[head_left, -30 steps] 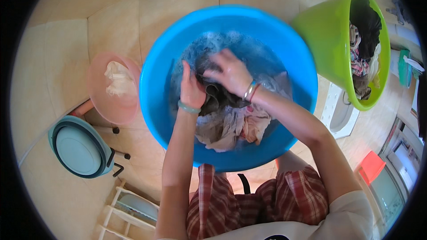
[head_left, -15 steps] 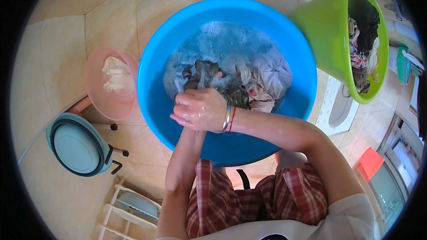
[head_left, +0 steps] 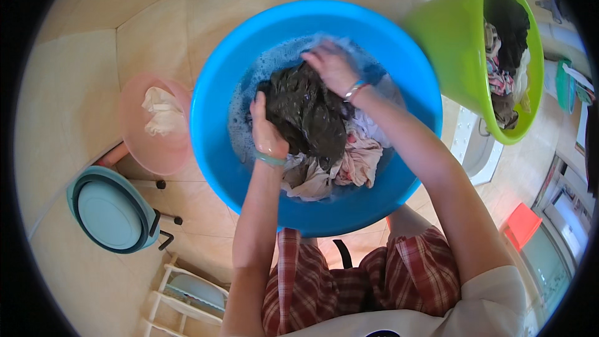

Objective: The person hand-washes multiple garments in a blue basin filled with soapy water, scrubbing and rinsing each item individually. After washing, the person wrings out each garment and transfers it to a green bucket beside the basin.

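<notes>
A large blue basin (head_left: 209, 168) holds soapy water and several wet garments. In its middle a dark, dripping garment (head_left: 306, 112) is bunched up between my hands. My left hand (head_left: 269, 137), with a pale green bangle at the wrist, grips its left side; the thumb shows and the other fingers are hidden beneath the cloth. At the far right side of the bundle, my right hand (head_left: 334, 68) has its fingers on the cloth's edge, somewhat blurred. Below lies a pale pinkish garment (head_left: 359, 162), and beside it a whitish one (head_left: 371, 128).
A lime green bucket (head_left: 440, 37) of clothes leans at the right, against the basin. To the left stand a pink basin (head_left: 134, 131) with white cloth and a folded teal basin (head_left: 109, 209). A white rack (head_left: 165, 296) is at lower left, a red stool (head_left: 523, 224) at right.
My hands were together over the dark garment near the basin's left. They have parted: the right moved far and right, the left came into view, and the garment is now gathered up larger between them.
</notes>
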`<state>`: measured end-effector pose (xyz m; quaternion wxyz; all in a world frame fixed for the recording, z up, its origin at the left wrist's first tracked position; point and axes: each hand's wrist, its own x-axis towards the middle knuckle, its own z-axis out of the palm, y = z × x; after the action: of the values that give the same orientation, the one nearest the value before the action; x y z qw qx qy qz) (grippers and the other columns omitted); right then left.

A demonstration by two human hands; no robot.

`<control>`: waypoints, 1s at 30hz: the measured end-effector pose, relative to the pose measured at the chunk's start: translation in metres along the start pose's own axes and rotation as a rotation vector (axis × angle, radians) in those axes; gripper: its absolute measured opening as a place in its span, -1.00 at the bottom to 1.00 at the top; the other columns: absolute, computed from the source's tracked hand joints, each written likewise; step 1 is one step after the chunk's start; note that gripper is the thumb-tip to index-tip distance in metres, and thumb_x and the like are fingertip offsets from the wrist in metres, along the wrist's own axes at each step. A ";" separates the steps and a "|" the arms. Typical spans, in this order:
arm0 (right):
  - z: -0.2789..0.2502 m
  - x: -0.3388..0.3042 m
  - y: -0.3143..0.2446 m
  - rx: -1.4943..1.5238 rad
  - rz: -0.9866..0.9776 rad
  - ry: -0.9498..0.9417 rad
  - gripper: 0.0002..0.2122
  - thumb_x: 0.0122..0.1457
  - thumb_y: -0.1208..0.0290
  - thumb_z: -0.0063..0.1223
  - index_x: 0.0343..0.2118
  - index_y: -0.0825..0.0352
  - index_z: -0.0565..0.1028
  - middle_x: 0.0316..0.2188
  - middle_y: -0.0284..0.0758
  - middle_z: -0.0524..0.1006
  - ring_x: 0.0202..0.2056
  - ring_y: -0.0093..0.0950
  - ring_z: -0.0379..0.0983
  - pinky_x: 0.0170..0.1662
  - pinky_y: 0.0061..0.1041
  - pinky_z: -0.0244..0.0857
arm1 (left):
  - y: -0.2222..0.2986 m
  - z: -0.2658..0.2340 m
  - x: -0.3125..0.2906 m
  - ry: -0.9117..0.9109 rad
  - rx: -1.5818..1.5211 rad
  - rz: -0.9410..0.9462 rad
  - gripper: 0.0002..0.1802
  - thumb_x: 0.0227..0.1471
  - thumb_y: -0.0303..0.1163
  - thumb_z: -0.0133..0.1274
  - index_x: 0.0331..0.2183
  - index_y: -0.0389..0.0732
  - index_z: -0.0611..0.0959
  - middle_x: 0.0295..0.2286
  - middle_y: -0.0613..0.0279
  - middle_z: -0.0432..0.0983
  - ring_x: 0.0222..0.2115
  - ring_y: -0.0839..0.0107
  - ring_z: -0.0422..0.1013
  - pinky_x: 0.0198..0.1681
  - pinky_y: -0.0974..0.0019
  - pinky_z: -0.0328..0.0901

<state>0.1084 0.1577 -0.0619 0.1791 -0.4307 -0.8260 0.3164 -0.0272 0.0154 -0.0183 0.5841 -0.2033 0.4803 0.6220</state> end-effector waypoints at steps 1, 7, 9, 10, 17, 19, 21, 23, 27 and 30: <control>-0.009 -0.006 0.005 -0.021 0.200 -0.086 -0.60 0.21 0.02 -0.01 -0.14 0.29 0.49 -0.14 -0.08 0.46 -0.08 -0.14 0.40 -0.03 -0.22 0.28 | 0.004 -0.002 0.006 0.022 0.039 0.078 -0.48 0.23 -0.27 -0.11 0.19 -0.08 0.27 0.11 0.08 0.30 0.01 0.11 0.36 0.12 0.02 0.25; 0.001 -0.025 0.018 -0.235 0.033 -0.342 -0.54 0.16 0.14 0.06 0.06 0.27 0.32 -0.10 -0.08 0.45 -0.16 -0.06 0.47 -0.17 -0.09 0.38 | 0.007 -0.009 0.024 0.032 0.188 0.120 -0.44 0.25 -0.54 -0.36 0.24 0.05 0.26 0.13 0.04 0.27 0.05 0.05 0.33 0.11 -0.02 0.29; -0.003 -0.018 0.003 -0.246 0.346 -0.279 -0.60 0.07 0.41 0.10 0.00 0.28 0.33 -0.10 -0.02 0.44 -0.24 -0.03 0.50 -0.22 -0.10 0.42 | -0.005 0.003 0.027 0.100 0.163 0.066 -0.55 0.28 -0.41 -0.25 0.18 -0.05 0.37 0.11 0.06 0.31 0.04 0.09 0.34 0.11 0.04 0.29; 0.013 -0.017 -0.001 -0.132 0.343 -0.144 -0.65 0.04 0.53 0.07 -0.06 0.27 0.37 -0.12 0.01 0.44 -0.24 -0.03 0.49 -0.27 -0.14 0.43 | -0.005 0.006 0.025 0.066 0.125 0.023 -0.56 0.26 -0.33 -0.19 0.16 -0.08 0.39 0.10 0.07 0.33 0.03 0.10 0.35 0.11 0.07 0.28; -0.027 -0.079 -0.123 0.110 -0.573 -0.251 -0.85 -0.04 0.45 0.04 -0.35 0.23 0.46 -0.44 -0.35 0.34 -0.38 -0.42 0.40 -0.41 -0.47 0.38 | 0.021 0.015 0.010 -0.325 -0.067 -0.193 -0.63 0.20 -0.31 -0.03 0.02 -0.19 0.48 -0.16 0.09 0.53 -0.14 0.16 0.45 0.03 0.09 0.34; -0.030 -0.086 -0.142 0.137 -0.635 -0.256 -0.84 -0.03 0.31 0.11 -0.39 0.20 0.45 -0.45 -0.42 0.33 -0.36 -0.49 0.36 -0.39 -0.54 0.31 | 0.014 0.007 0.009 -0.383 -0.107 -0.161 -0.63 0.20 -0.30 -0.05 0.02 -0.19 0.47 -0.15 0.11 0.52 -0.13 0.18 0.44 0.03 0.11 0.33; -0.025 -0.083 -0.159 0.217 -0.662 -0.221 -0.80 -0.02 0.22 0.13 -0.39 0.19 0.45 -0.45 -0.42 0.32 -0.32 -0.50 0.36 -0.36 -0.53 0.30 | 0.014 -0.004 0.011 -0.448 -0.166 -0.104 -0.63 0.21 -0.28 -0.06 0.02 -0.18 0.47 -0.14 0.12 0.52 -0.13 0.20 0.44 0.03 0.13 0.33; -0.016 -0.075 -0.169 0.246 -0.689 -0.149 -0.74 -0.01 0.09 0.16 -0.48 0.17 0.45 -0.44 -0.43 0.32 -0.34 -0.52 0.36 -0.41 -0.52 0.30 | 0.008 -0.013 0.014 -0.516 -0.241 -0.082 -0.63 0.22 -0.27 -0.08 0.03 -0.18 0.46 -0.13 0.14 0.51 -0.12 0.22 0.43 0.02 0.16 0.33; -0.009 -0.055 -0.170 0.329 -0.594 -0.009 -0.69 -0.02 0.16 0.22 -0.71 0.16 0.36 -0.52 -0.43 0.31 -0.52 -0.54 0.38 -0.58 -0.52 0.30 | -0.010 -0.021 0.021 -0.649 -0.356 -0.077 -0.62 0.24 -0.24 -0.11 0.03 -0.17 0.46 -0.11 0.17 0.49 -0.11 0.26 0.42 0.02 0.20 0.32; -0.008 -0.045 -0.166 0.289 -0.585 0.056 -0.70 -0.01 0.27 0.23 -0.73 0.17 0.35 -0.62 -0.43 0.28 -0.63 -0.52 0.38 -0.63 -0.49 0.29 | -0.017 -0.030 0.023 -0.721 -0.381 -0.036 -0.62 0.25 -0.21 -0.13 0.04 -0.16 0.45 -0.10 0.19 0.48 -0.10 0.29 0.42 0.02 0.24 0.32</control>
<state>0.0387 0.0523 0.0556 0.3444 -0.1538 -0.8561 0.3534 -0.0258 0.0000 -0.0571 0.6777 -0.0849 0.1174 0.7210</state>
